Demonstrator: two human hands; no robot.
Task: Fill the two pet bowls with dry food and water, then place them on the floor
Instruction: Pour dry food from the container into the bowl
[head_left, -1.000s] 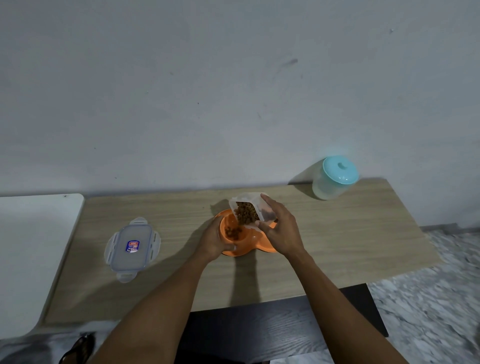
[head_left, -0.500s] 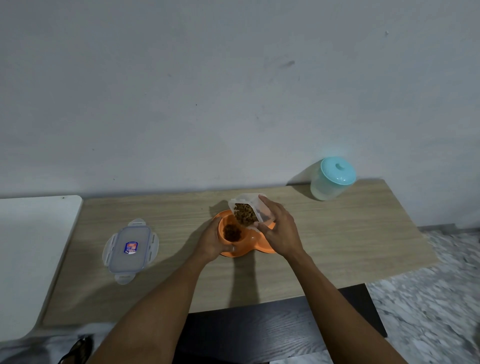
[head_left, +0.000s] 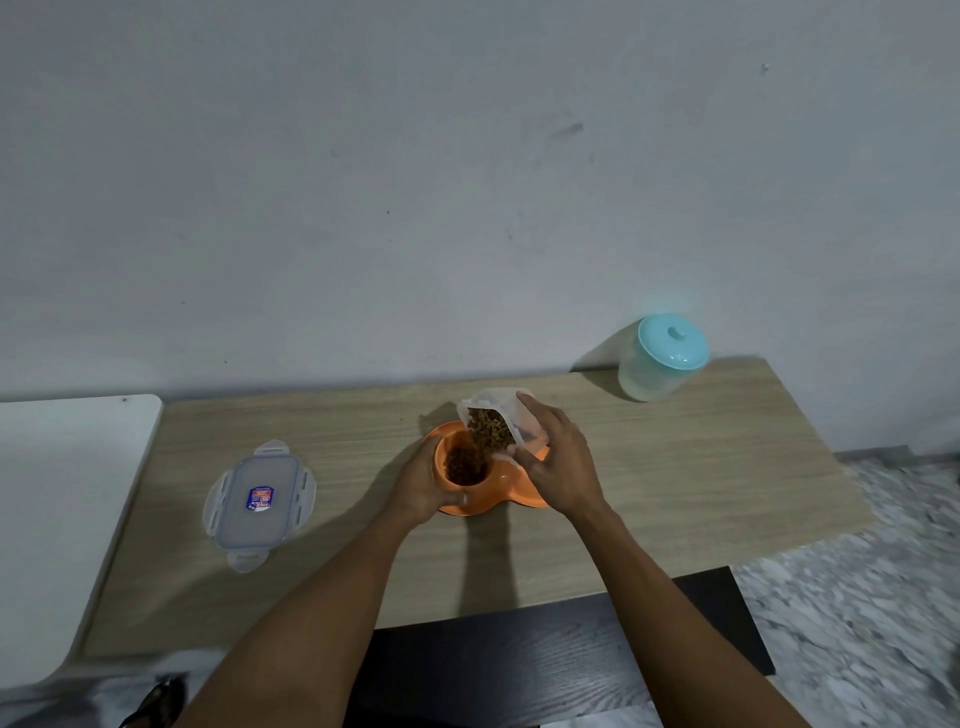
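Note:
An orange double pet bowl (head_left: 501, 488) sits on the wooden table (head_left: 675, 467). Its left cup holds a heap of brown dry food (head_left: 464, 464). My left hand (head_left: 418, 486) grips the bowl's left rim. My right hand (head_left: 558, 465) holds a clear plastic container (head_left: 498, 418) tilted over that cup, and kibble streams from it into the bowl. The right cup is mostly hidden behind my right hand. A translucent jug with a teal lid (head_left: 662, 358) stands at the table's far right corner.
The container's clear clip lid (head_left: 258, 501) lies flat on the table to the left. A white surface (head_left: 57, 519) adjoins the table's left end. A dark bench (head_left: 545, 670) sits below the near edge. Marble floor (head_left: 862, 597) lies to the right, a sandal (head_left: 156, 701) at bottom left.
The container has tipped further and more kibble has poured out; the heap in the left cup has grown. Both hands stay in place.

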